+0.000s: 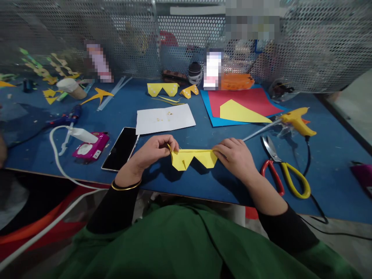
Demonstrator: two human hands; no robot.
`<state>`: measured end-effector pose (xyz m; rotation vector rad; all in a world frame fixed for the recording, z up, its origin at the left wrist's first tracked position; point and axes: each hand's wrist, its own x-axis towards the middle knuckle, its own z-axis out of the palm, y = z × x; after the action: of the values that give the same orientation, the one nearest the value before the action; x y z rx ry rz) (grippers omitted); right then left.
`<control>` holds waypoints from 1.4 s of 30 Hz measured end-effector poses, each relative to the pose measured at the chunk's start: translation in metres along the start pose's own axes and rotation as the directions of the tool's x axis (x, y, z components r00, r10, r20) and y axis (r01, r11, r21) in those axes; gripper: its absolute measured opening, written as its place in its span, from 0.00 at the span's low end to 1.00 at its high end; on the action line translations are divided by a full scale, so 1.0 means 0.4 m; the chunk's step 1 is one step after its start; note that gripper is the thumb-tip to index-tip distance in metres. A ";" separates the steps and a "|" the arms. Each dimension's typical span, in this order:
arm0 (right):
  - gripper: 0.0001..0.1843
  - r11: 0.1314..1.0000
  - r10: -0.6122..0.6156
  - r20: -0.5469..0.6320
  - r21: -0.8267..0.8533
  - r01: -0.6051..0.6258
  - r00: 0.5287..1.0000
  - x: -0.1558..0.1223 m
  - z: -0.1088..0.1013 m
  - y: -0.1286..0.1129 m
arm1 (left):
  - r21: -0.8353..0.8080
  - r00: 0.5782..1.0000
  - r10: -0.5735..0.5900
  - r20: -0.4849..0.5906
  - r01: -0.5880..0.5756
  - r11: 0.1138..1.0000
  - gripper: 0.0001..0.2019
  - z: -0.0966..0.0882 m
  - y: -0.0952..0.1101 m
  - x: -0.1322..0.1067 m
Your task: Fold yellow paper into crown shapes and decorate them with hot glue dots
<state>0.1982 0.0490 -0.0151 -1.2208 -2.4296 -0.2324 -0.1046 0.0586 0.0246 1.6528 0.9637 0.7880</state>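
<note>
Between my two hands is a yellow paper cutout [207, 159] with a straight folded upper edge and two pointed lobes below, held just above the blue table's front part. My left hand [159, 149] pinches its left end between thumb and fingers. At the other end, my right hand [235, 157] grips the top right corner. Left of my left hand lies a dark-screened phone [122, 148]. Scissors [273, 149] with one red and one yellow handle rest to the right of my right hand. Beyond the cutout is a white sheet [165, 119] with small marks.
A yellow glue gun [298, 120] with a glue stick lies at right, its cord trailing off the edge. Red, blue and yellow sheets [241, 102] are stacked behind. Similar yellow cutouts [162, 89] stand further back. A pink power socket [92, 147] with a white cable sits left.
</note>
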 end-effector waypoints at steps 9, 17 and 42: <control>0.15 0.986 -0.002 0.005 -0.167 0.003 1.000 0.008 0.007 -0.017 | 0.129 0.908 0.038 -0.417 0.018 0.991 0.10 0.016 -0.021 0.053; 0.13 0.961 0.006 -0.006 -0.275 -0.008 1.000 -0.015 -0.011 -0.096 | 0.811 0.749 0.636 -0.186 -0.248 0.530 0.12 0.132 0.004 0.031; 0.18 0.993 0.088 0.117 -0.091 -0.078 0.989 -0.141 -0.039 -0.153 | 0.867 0.950 0.145 0.275 -0.310 0.390 0.27 0.253 -0.001 0.004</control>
<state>0.1838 -0.0342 -0.0231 -1.4084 -2.4867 -0.2481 -0.0170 0.0154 -0.0025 2.8248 1.1433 0.2277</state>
